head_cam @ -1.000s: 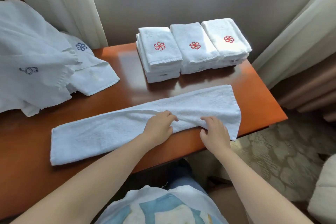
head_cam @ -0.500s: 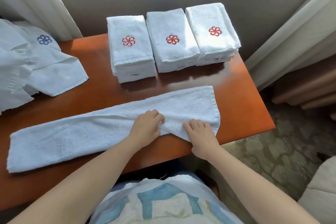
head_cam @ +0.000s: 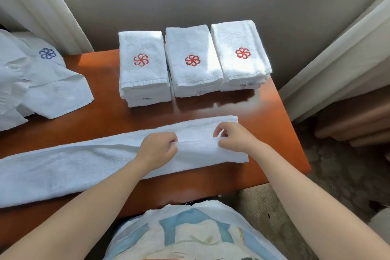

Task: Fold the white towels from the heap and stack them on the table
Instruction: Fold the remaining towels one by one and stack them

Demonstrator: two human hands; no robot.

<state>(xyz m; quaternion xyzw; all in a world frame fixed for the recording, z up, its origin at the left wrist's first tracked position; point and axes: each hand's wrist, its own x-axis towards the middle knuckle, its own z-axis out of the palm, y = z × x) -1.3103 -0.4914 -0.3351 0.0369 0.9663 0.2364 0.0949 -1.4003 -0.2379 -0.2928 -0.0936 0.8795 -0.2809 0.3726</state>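
A long white terry towel [head_cam: 73, 164] lies as a narrow strip across the near part of the glossy orange-brown wooden table [head_cam: 274, 133], its left end running out of view. The left hand [head_cam: 156, 151] and the right hand [head_cam: 237, 137] each pinch the hem of the upper flap near the strip's right end, with curled fingers and the hem stretched flat between them. The step in hand appears to be setting this lengthwise fold. To do it well, the hem should run parallel to the far edge, drawn taut enough to take out slack, and the flap should then be smoothed leftward with flat palms so no ridge is trapped. The cross folds that follow should probably match the footprint of the three stacks of folded white towels [head_cam: 193, 61] with red pinwheel emblems at the back. The heap of unfolded white towels [head_cam: 42, 86] sits at the left, well apart from the hands.
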